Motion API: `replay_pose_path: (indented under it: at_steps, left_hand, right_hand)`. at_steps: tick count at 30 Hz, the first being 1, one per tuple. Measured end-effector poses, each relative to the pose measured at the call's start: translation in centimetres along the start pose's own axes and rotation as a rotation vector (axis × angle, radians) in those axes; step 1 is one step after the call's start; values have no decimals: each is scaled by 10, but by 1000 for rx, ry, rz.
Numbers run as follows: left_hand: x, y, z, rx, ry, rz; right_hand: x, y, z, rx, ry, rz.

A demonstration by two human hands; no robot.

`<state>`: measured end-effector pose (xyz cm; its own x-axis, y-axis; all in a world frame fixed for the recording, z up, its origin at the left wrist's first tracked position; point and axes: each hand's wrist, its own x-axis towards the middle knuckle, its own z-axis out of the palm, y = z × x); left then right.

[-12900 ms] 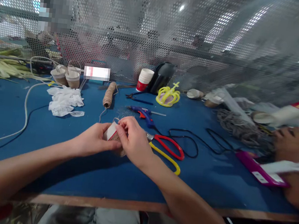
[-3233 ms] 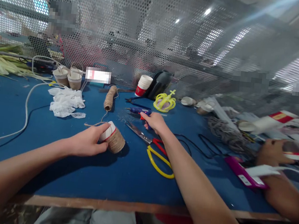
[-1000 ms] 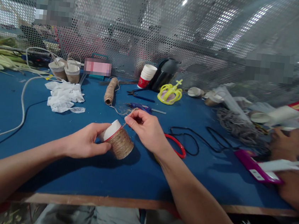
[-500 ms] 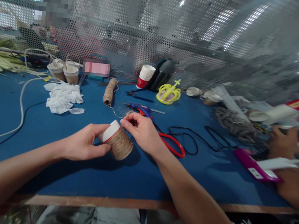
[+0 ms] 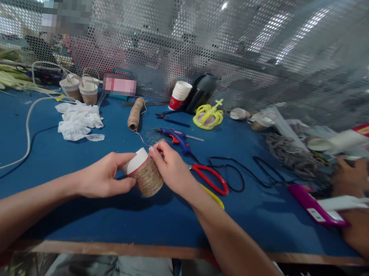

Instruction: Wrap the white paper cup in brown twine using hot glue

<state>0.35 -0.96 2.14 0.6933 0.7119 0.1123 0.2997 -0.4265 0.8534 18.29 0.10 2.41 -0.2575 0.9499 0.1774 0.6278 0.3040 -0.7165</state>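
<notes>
A paper cup (image 5: 149,179) lies tilted in my left hand (image 5: 109,176), whose thumb and fingers close round its bare white end. Brown twine is wound around the rest of the cup, below a thin red line. My right hand (image 5: 173,167) pinches the twine (image 5: 143,140) at the cup's upper side, fingertips against it. That strand runs back to a twine roll (image 5: 135,114) lying on the table. Just beyond my right hand rests a blue hot glue gun (image 5: 180,143). Scissors with a red handle (image 5: 211,179) lie partly under my right forearm, near a yellow handle (image 5: 214,196).
Pliers (image 5: 173,119), stacked paper cups (image 5: 180,94), a dark kettle (image 5: 204,94) and a yellow crown-shaped piece (image 5: 208,116) stand farther back. White gloves (image 5: 79,120) lie left. At right are a purple power strip (image 5: 317,204), grey cord (image 5: 291,156) and another person's hand (image 5: 352,175).
My right hand has come slightly down and in against the cup's side, still pinching the twine. More of the glue gun and the yellow handle shows. My left hand holds the cup in place.
</notes>
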Motion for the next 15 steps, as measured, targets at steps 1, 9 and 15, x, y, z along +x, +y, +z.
replay_pose_path:
  at_steps: [1, 9, 15]
  left_hand:
    - [0, 0, 0, 14, -4, 6]
    - [1, 2, -2, 69, -2, 42]
    - [4, -1, -1, -26, 19, -65]
  right_hand:
    - [0, 0, 0, -7, -6, 5]
    - [-1, -1, 2, 17, 23, -22]
    - [-4, -1, 8, -189, 150, -63]
